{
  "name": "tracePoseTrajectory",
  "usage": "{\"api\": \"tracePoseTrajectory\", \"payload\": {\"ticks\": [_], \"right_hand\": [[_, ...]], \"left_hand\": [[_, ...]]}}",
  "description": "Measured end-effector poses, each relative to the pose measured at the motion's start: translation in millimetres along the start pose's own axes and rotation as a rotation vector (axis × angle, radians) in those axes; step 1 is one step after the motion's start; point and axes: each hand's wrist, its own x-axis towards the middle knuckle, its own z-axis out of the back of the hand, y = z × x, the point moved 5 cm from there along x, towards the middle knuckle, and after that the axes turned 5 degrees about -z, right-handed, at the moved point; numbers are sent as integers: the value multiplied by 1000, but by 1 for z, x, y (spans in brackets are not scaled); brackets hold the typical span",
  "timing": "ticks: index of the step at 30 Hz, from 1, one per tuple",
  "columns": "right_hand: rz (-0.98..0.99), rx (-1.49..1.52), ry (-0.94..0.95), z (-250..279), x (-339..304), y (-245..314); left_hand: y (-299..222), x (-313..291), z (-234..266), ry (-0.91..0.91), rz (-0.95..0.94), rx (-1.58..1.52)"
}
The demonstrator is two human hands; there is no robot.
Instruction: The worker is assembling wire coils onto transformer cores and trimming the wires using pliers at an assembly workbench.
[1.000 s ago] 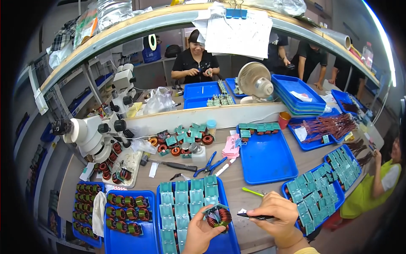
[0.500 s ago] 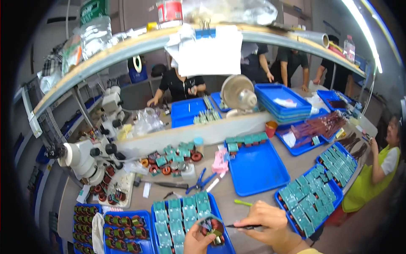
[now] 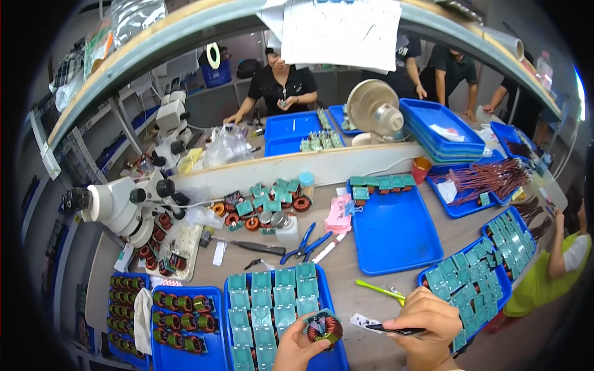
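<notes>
My left hand (image 3: 297, 347) grips a wire-wound ring coil (image 3: 325, 329) with a small green circuit board behind it, above the near edge of a blue tray (image 3: 329, 303) of green-board coils. In my right hand (image 3: 428, 326) is a pair of black tweezers (image 3: 403, 331), pointing left. Their tips lie over a small white slip (image 3: 364, 321) with dark specks on the table; whether they touch it I cannot tell. Just beyond my right hand lies a lime-green handled tool (image 3: 378, 289).
Left stand trays of coils (image 3: 184, 321) and a microscope (image 3: 114, 207). Blue-handled pliers (image 3: 304, 248) and a dark-handled tool (image 3: 253, 245) lie ahead. A mostly bare blue tray (image 3: 396, 238) and a filled board tray (image 3: 467, 281) are to the right. Co-workers sit and stand beyond the partition (image 3: 297, 166).
The tweezers have moved away from the coil to over the white slip. My left hand has turned the coil so its windings show more. The head view has shifted.
</notes>
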Motion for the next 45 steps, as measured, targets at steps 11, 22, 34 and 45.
{"api": "tracePoseTrajectory", "payload": {"ticks": [11,22,34,45], "right_hand": [[-61,-27,35,-5,-3,-6],[-13,-71,94,1,1,-3],[-90,-167,148,17,8,-12],[25,-128,184,-17,7,20]], "left_hand": [[7,-1,0,-33,67,-41],[12,4,-4,25,121,7],[29,3,-3,8,147,18],[21,4,7,-21,59,16]]}}
